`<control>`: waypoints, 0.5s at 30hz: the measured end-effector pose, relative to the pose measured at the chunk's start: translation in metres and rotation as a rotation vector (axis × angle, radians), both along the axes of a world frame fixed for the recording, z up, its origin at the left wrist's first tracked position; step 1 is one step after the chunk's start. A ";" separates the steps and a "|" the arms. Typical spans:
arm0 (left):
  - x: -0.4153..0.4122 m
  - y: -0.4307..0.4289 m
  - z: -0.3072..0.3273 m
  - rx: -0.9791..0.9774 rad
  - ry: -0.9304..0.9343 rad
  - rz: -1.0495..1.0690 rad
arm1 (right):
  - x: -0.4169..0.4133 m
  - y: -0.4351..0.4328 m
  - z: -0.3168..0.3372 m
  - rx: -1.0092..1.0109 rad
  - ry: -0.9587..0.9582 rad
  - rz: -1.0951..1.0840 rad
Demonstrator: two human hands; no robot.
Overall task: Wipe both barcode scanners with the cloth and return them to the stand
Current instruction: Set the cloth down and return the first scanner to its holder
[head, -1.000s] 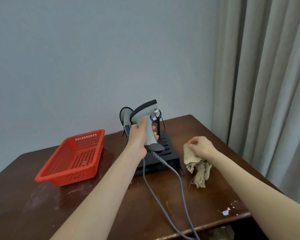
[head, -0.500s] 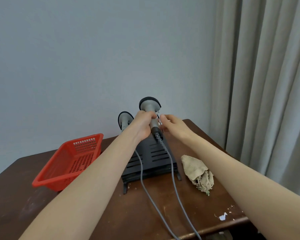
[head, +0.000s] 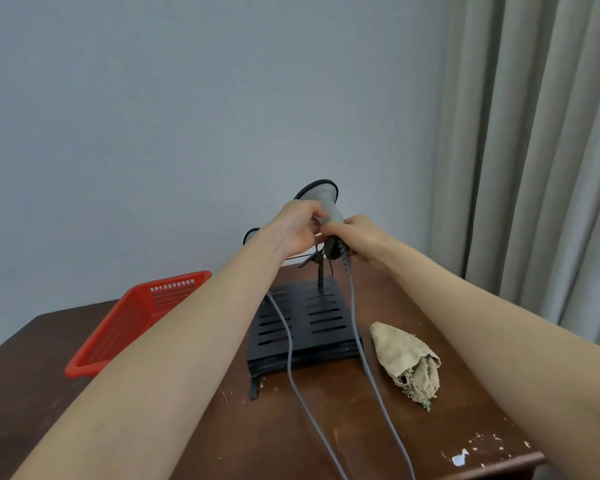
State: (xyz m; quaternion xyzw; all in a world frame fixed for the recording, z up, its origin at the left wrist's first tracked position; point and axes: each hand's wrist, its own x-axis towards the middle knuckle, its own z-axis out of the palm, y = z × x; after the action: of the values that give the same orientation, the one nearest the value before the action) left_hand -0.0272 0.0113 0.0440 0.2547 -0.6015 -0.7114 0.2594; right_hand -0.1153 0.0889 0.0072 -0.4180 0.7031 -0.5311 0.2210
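Observation:
My left hand [head: 297, 230] and my right hand [head: 357, 239] both grip the handle of a grey barcode scanner [head: 323, 199], which is held upright above the right post of the black slotted stand [head: 309, 327]. Its grey cable [head: 364, 358] runs down over the stand toward the table's front edge. The second scanner [head: 250, 234] sits on the left of the stand, mostly hidden behind my left wrist. The beige cloth [head: 407, 362] lies crumpled on the table to the right of the stand, touched by neither hand.
A red plastic basket [head: 132, 323] stands on the brown table [head: 291, 438] left of the stand. A second grey cable [head: 291, 368] trails forward. Grey curtains [head: 534, 150] hang at the right, a plain wall behind.
My right hand has let go of the cloth, which now lies on the table, and joined my left hand on the scanner. The scanner has moved back over the stand.

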 end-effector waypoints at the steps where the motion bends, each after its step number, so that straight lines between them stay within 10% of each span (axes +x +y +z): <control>1: 0.000 -0.003 -0.002 -0.041 -0.022 -0.007 | -0.001 -0.002 0.001 -0.005 -0.002 -0.013; 9: -0.010 -0.020 -0.063 -0.763 -0.492 0.240 | -0.004 -0.015 -0.001 0.147 0.244 -0.222; 15: -0.030 -0.024 -0.109 -0.817 -0.665 0.238 | -0.005 -0.021 -0.005 0.171 0.321 -0.255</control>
State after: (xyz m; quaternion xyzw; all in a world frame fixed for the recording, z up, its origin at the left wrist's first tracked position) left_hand -0.0571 -0.0124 -0.0648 0.4107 -0.8459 -0.2664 0.2118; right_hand -0.1199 0.0678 0.0022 -0.3846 0.8190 -0.4197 0.0717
